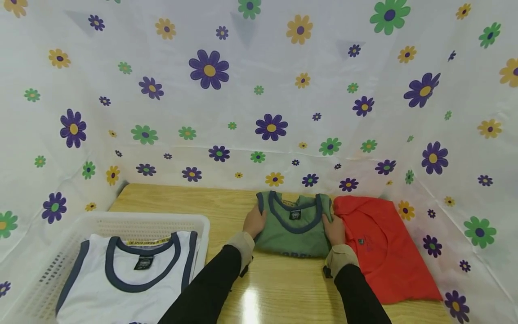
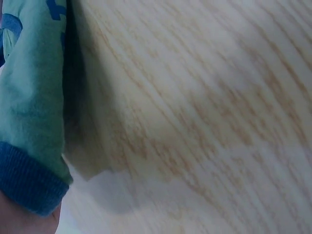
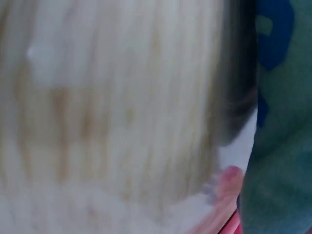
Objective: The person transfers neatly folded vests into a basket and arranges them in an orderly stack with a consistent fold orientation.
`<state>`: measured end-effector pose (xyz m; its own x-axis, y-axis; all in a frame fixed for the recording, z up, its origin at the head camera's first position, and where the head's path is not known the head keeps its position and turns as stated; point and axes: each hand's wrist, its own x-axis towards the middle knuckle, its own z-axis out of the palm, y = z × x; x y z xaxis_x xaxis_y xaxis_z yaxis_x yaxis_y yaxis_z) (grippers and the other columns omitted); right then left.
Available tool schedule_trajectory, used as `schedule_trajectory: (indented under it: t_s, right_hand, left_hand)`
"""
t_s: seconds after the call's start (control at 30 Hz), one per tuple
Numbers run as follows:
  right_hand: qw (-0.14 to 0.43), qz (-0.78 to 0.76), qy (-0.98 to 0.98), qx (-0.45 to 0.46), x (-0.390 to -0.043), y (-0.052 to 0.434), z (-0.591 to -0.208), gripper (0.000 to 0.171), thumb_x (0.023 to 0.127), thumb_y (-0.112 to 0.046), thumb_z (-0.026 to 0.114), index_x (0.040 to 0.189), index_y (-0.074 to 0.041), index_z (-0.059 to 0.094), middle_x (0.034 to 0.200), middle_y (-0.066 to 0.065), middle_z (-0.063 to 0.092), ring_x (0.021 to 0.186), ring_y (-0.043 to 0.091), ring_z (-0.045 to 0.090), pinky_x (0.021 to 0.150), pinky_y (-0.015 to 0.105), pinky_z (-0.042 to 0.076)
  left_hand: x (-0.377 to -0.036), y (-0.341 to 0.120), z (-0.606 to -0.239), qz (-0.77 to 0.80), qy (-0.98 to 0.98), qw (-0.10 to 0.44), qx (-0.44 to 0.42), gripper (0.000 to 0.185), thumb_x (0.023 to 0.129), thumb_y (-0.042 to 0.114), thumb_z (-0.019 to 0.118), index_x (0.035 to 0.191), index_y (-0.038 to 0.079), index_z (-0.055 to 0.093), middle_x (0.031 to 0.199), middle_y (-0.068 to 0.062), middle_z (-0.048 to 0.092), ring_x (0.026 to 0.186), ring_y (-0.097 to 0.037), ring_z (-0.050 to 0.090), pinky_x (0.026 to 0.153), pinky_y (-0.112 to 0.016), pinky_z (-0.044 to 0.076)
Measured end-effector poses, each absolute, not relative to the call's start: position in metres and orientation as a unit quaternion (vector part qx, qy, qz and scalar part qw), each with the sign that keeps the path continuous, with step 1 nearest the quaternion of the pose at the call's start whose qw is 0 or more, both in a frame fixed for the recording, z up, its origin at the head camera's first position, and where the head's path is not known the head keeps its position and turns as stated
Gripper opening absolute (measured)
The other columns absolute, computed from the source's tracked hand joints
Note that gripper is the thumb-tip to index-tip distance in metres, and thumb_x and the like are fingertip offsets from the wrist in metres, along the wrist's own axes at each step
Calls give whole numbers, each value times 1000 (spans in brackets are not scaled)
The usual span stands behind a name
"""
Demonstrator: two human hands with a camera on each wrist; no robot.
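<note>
Two hands grip a folded green top (image 1: 294,227) at the desk's (image 1: 279,288) far edge in the head view: left hand (image 1: 254,221) and right hand (image 1: 334,229) each curl fingers round a side, fingertips hidden beneath. A red shirt (image 1: 380,247) lies touching it. Left wrist view shows only green cloth (image 2: 31,107), hem and blurred wood. Right wrist view is too blurred beyond green fabric (image 3: 280,161).

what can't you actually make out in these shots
- Print on the folded green tank top: head view, cut off at the fold; wrist views show only blurred blue fragments.
- Left hand and right hand: fingertips hidden in the cloth.
- Neck label of the white tank top in the white plastic basket: too small.
- Logo on the folded red shirt: too small.
- Right wrist view: motion blur smears the wooden table.
</note>
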<state>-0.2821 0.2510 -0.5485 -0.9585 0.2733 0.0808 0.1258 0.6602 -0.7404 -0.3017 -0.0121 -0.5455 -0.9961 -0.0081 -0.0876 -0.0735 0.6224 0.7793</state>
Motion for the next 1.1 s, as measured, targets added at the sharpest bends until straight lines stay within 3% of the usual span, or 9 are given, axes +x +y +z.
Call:
schedule_trajectory:
  t_s: [0.23,0.4,0.67,0.93,1.1]
  right_hand:
    - [140,420,-886,-138,-280,247,-535,34,94,-22,54,99,9,64,96,30,64,83,39,59,77,47,47]
    - [170,418,-880,-146,-280,250,-523,33,93,-21,56,77,7,58,73,23,59,67,31,53,63,37,42]
    - [171,412,-881,-154,-277,259,-501,34,94,-21,55,79,10,58,70,22,57,64,27,51,61,33,40]
    - [175,426,-872,-166,-273,255,-477,35,94,-24,56,72,3,54,62,9,49,59,18,42,57,27,35]
    - [163,447,-862,-174,-268,248,-464,36,95,-29,54,71,-1,50,59,3,43,58,17,40,57,28,34]
  left_hand:
    - [-299,-15,-528,461,887,26,-37,49,98,21,42,136,-10,39,137,-28,47,127,-41,46,106,-48,38]
    - [-298,-15,-513,498,865,37,-51,48,98,22,41,137,-8,39,139,-27,45,129,-40,43,108,-47,36]
    - [-290,-9,-488,528,846,39,-62,42,99,22,40,130,-6,45,131,-24,52,122,-38,49,103,-47,40]
    - [-287,-18,-463,552,831,38,-54,43,99,24,40,131,-5,45,133,-24,50,122,-38,49,102,-48,40]
    - [-282,-29,-446,560,826,41,-46,49,100,24,40,139,-5,37,142,-24,42,130,-37,42,108,-47,36]
